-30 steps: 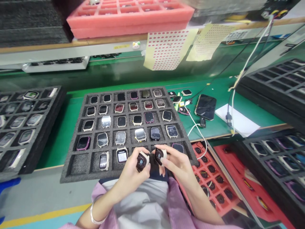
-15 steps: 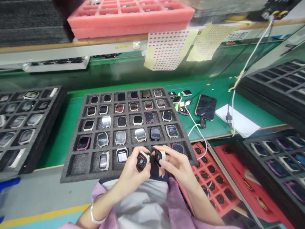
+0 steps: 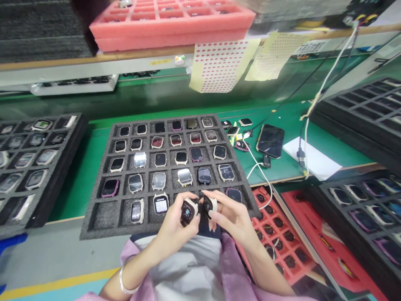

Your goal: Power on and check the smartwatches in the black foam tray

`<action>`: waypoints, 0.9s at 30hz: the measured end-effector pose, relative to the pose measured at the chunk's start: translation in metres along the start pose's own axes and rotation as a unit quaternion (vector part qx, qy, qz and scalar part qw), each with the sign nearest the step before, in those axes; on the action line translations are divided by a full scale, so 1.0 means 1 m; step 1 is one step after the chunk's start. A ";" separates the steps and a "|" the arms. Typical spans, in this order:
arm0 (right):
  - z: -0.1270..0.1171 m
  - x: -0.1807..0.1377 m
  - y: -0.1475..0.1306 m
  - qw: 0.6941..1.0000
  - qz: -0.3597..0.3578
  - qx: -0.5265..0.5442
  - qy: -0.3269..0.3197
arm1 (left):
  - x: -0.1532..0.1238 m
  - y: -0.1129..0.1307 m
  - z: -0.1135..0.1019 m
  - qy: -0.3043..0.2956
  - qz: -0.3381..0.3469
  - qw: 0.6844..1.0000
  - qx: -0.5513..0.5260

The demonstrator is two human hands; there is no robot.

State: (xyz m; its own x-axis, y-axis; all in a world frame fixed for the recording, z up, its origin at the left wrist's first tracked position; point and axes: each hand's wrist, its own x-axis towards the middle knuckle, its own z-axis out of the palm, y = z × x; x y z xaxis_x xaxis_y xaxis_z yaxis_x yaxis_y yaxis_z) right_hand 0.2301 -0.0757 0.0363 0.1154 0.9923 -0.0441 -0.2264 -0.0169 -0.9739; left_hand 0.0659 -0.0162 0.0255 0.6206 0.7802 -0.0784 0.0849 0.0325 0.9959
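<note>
Between the thumb and fingers of my left hand is a smartwatch without a strap, white-cased, its dark screen lit with a small blue figure. A second white-cased smartwatch, also lit, is pinched in my right hand and turned partly sideways. The two watches are held close together over the front edge of a dark grey foam tray. Its pockets hold several watch bodies with white, purple or dark cases. One front-left pocket is bare. My fingers hide part of the front row.
More black foam trays of watches stand at the left and right. A phone, loose watches and a white cable lie right of the tray. A red foam tray sits lower right; a pink one rests on the shelf.
The watch in my left hand has shifted very slightly to the right. My right hand and the tray look the same.
</note>
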 end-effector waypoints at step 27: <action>-0.002 0.000 0.000 0.999 -0.008 -0.021 -0.032 | -0.002 0.000 0.000 0.005 0.005 1.000 0.010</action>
State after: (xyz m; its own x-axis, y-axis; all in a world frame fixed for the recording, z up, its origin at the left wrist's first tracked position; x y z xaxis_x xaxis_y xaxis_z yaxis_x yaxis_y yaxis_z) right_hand 0.2319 -0.0757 0.0362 0.0560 0.9983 -0.0154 -0.1849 -0.0048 -0.9827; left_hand 0.0649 -0.0182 0.0262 0.6138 0.7866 -0.0673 0.0944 0.0115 0.9955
